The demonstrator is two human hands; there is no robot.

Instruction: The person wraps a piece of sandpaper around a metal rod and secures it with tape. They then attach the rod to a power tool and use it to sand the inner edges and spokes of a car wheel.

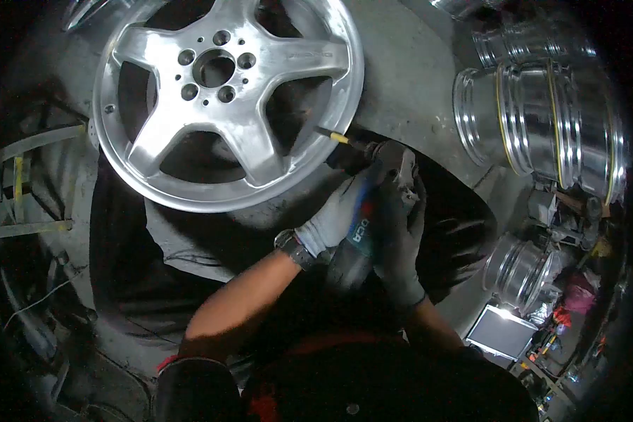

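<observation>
My left hand (333,216), in a pale work glove with a dark watch above it, wraps the body of a grinder (355,250) with DCA lettering. From the other side my right hand (403,232), in a darker grey glove, also grips the tool near its metal head. A thin shaft (339,138) with a yellow band juts from the head, its tip overlapping the rim edge in this view. In front of my legs is a bare silver alloy wheel (228,119) with broad spokes, its face turned up. Part of the grinder's body is hidden by my hands.
Polished wheel rims (538,123) lie in a row at the right, with a smaller rim (517,271) nearer me. A bright rectangular panel (501,332) stands beside scattered tools. At the left is a metal frame (32,183) on the floor.
</observation>
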